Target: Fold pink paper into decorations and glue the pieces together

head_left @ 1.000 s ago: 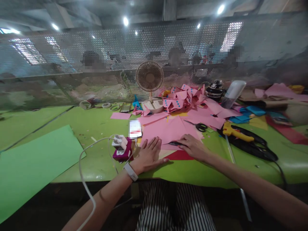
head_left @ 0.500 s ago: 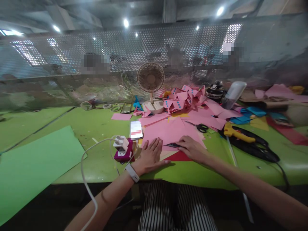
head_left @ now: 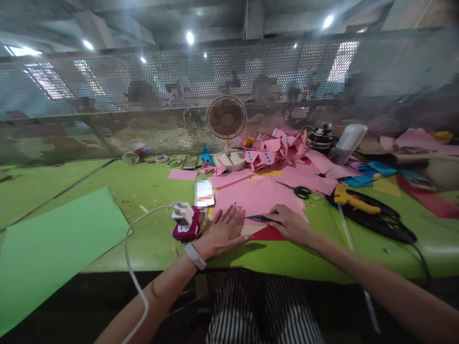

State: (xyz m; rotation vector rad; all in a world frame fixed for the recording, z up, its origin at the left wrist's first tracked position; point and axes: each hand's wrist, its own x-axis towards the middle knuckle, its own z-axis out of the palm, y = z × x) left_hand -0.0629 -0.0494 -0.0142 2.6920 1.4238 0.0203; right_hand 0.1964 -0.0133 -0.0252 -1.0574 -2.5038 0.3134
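My left hand (head_left: 223,233) lies flat with fingers spread on a pink paper sheet (head_left: 247,198), near its front left edge. A pale wristband (head_left: 195,257) is on that wrist. In my right hand (head_left: 289,224) is a dark, slim, pointed tool (head_left: 258,218), its tip lying low over the pink paper and pointing left toward my left hand. Whether it is a knife or closed scissors I cannot tell. Red paper (head_left: 269,233) shows beneath the pink sheet, between my hands. Black-handled scissors (head_left: 301,191) lie on the paper behind my right hand.
Folded pink paper pieces (head_left: 274,148) are heaped beside a small fan (head_left: 226,117). A phone (head_left: 204,193) and charger on a purple box (head_left: 186,228) stand left, with a white cable. A yellow-handled tool (head_left: 355,199) lies right, green sheet (head_left: 60,248) far left.
Both hands stay in nearly the same place. The pointed tool has shifted very slightly, and the whole view has moved a little.
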